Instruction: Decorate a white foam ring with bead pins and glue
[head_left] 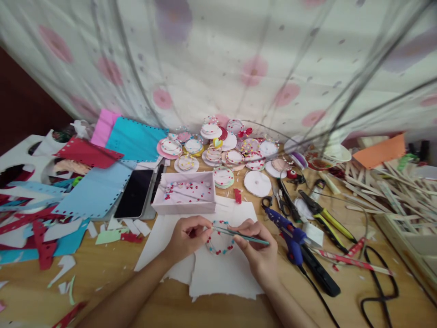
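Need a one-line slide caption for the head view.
Right hand holding tweezers across a beaded ring, left hand by their tips, above white paper.

Forearms (136, 283) cut off below; tweezer tips (216, 228) indistinct.

We see beaded ring (219, 252) red and turquoise, tweezers (251, 238) teal, glue gun (286, 226) blue, backdrop (211, 68) white, blotched pink, purple.
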Available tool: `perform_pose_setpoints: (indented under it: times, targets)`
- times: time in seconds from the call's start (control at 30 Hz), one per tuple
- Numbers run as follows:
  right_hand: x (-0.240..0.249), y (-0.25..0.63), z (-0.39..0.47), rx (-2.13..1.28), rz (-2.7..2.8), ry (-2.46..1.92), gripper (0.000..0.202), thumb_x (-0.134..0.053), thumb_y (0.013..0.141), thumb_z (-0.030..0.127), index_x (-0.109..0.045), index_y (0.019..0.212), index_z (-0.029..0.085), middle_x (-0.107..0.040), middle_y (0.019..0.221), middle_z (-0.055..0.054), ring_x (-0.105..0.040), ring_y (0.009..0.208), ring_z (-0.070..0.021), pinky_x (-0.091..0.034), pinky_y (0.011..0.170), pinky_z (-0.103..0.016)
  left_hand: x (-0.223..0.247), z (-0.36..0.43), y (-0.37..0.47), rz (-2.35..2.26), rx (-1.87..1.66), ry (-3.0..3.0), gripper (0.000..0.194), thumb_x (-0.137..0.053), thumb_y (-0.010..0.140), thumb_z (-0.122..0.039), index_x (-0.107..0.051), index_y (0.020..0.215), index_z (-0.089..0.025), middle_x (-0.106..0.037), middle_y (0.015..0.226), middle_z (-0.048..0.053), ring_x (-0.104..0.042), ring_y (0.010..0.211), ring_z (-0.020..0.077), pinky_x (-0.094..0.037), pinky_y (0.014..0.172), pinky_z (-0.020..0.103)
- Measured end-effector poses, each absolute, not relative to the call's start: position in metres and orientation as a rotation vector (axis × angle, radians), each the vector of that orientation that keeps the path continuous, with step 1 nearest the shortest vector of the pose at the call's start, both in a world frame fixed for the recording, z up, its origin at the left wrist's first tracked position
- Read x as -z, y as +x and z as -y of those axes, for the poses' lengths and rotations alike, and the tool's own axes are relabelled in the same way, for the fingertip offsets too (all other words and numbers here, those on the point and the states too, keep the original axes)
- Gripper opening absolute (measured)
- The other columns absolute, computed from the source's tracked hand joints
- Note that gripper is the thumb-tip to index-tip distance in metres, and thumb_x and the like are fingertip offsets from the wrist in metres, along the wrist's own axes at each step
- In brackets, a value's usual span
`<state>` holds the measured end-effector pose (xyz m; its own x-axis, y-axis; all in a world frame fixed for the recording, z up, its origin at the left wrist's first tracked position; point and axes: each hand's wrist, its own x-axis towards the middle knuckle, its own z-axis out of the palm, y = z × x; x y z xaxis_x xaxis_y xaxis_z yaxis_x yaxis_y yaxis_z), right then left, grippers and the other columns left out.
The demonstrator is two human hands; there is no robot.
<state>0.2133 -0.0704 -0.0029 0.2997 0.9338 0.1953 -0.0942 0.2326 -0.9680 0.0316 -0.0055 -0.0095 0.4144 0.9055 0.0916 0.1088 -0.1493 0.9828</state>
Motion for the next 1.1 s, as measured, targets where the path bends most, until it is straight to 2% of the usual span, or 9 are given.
perform_pose_setpoints:
  times: [0.23,0.4,0.5,0.63,0.73,0.8,0.87,1.0,1.1]
  targets:
    - [0.003,0.214,0.070,-0.905,0.976,-1.069,0.016,-0.073,0.075,0.018,-0.058,0.071,0.022,-0.064,0.070,-0.002,-0.067,0.072,-0.0194,-0.055,0.067,-0.035,0.014,0.005,0.030,-0.915,-0.894,1.563,0.010,-0.063,0.077,-0.023,-0.069,0.075,-0.016,-0.036,0.050,-0.007,-0.030,0.046,0.0063,-0.025,0.045,0.019]
    - [0.002,0.215,0.072,-0.866,0.974,-1.058,0.016,-0.071,0.076,0.016,-0.057,0.071,0.022,-0.066,0.073,-0.002,-0.067,0.074,-0.0205,-0.055,0.069,-0.038,0.010,0.004,0.031,-0.942,-0.879,1.552,0.012,-0.063,0.078,-0.025,-0.069,0.072,-0.015,-0.036,0.049,-0.006,-0.030,0.046,0.0063,-0.025,0.044,0.019]
    - [-0.002,0.217,0.073,-0.659,1.104,-1.093,0.018,-0.067,0.078,0.010,-0.057,0.074,0.024,-0.069,0.078,-0.002,-0.066,0.077,-0.0214,-0.052,0.068,-0.039,0.005,0.003,0.032,-0.984,-0.887,1.509,0.015,-0.063,0.077,-0.027,-0.069,0.070,-0.014,-0.045,0.049,-0.004,-0.036,0.046,0.0073,-0.027,0.044,0.019]
    - [-0.015,0.214,0.073,-0.164,1.467,-1.153,0.027,-0.067,0.075,0.003,-0.059,0.086,0.026,-0.074,0.090,-0.001,-0.064,0.070,-0.0187,-0.043,0.071,-0.040,-0.002,0.004,0.031,-0.975,-0.906,1.439,0.022,-0.062,0.079,-0.033,-0.072,0.073,-0.014,-0.061,0.061,0.003,-0.045,0.052,0.0098,-0.033,0.047,0.020]
    - [-0.025,0.205,0.070,0.200,1.721,-1.122,0.021,-0.065,0.078,0.006,-0.060,0.087,0.024,-0.076,0.091,0.001,-0.060,0.064,-0.0133,-0.037,0.071,-0.037,-0.002,0.006,0.027,-0.914,-0.888,1.368,0.031,-0.060,0.081,-0.041,-0.072,0.076,-0.014,-0.049,0.048,-0.003,-0.032,0.042,0.0070,-0.024,0.042,0.019]
    - [-0.029,0.198,0.069,0.403,1.838,-1.050,0.012,-0.063,0.082,0.009,-0.061,0.081,0.020,-0.076,0.093,-0.001,-0.058,0.065,-0.0111,-0.034,0.071,-0.035,0.000,0.008,0.026,-0.858,-0.864,1.324,0.037,-0.059,0.082,-0.047,-0.070,0.070,-0.013,-0.037,0.043,-0.006,-0.024,0.040,0.0057,-0.019,0.040,0.020]
    - [-0.030,0.193,0.066,0.527,1.940,-0.981,0.011,-0.059,0.086,0.011,-0.062,0.078,0.018,-0.076,0.097,-0.004,-0.057,0.068,-0.0105,-0.034,0.072,-0.034,0.002,0.010,0.025,-0.836,-0.844,1.275,0.043,-0.058,0.082,-0.050,-0.063,0.060,-0.013,-0.032,0.042,-0.007,-0.022,0.040,0.0054,-0.017,0.040,0.020]
    - [-0.030,0.186,0.058,0.583,2.079,-0.944,0.018,-0.051,0.089,0.012,-0.065,0.078,0.017,-0.074,0.104,-0.007,-0.055,0.072,-0.0115,-0.036,0.073,-0.033,0.003,0.012,0.027,-0.877,-0.850,1.129,0.041,-0.058,0.081,-0.047,-0.058,0.056,-0.015,-0.030,0.043,-0.007,-0.022,0.042,0.0065,-0.015,0.042,0.022]
    - [-0.034,0.187,0.057,0.464,2.172,-0.965,0.017,-0.051,0.088,0.010,-0.066,0.085,0.016,-0.072,0.110,-0.005,-0.055,0.077,-0.0132,-0.038,0.077,-0.034,0.003,0.009,0.029,-0.918,-0.884,1.075,0.035,-0.057,0.079,-0.044,-0.059,0.058,-0.016,-0.028,0.043,-0.007,-0.021,0.042,0.0071,-0.015,0.043,0.023]
